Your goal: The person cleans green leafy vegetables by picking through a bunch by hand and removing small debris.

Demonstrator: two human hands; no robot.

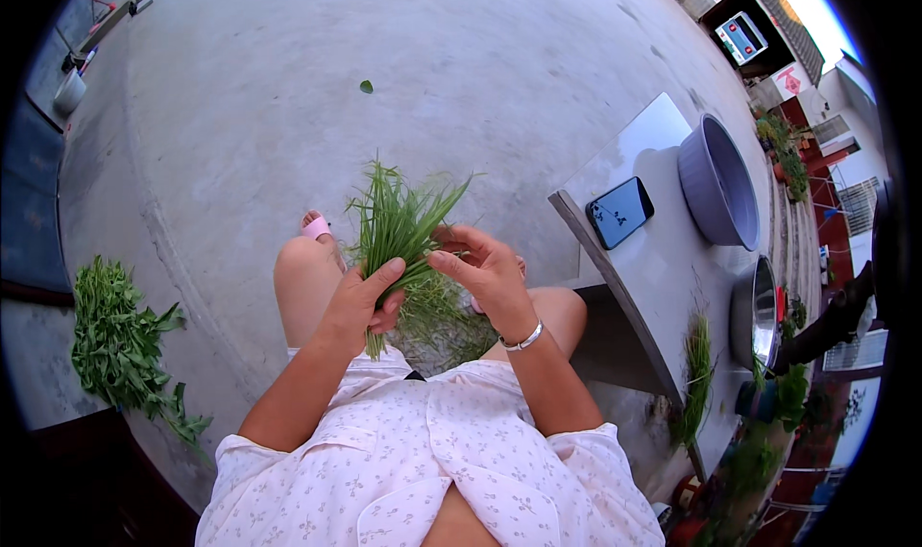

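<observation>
My left hand [363,302] is wrapped round the lower part of a bunch of long, thin green chives [394,225]. Its thumb lies across the stalks, and their cut-looking ends poke out below the fist. At the bunch's right side, my right hand [492,273] has its fingers curled and its thumb bent toward the leaves. Whatever lies between those fingertips is too small to make out. A silver bracelet [521,339] circles the right wrist. Beneath the hands, between my knees, loose green blades [437,318] lie in a heap on the ground.
To my right stands a low table [629,288] bearing a phone [619,213], a purple-grey basin [706,187], a metal bowl [747,312] and more thin greens [697,374]. Broad-leaved greens [120,340] lie on the concrete at left. A single leaf [366,87] is ahead.
</observation>
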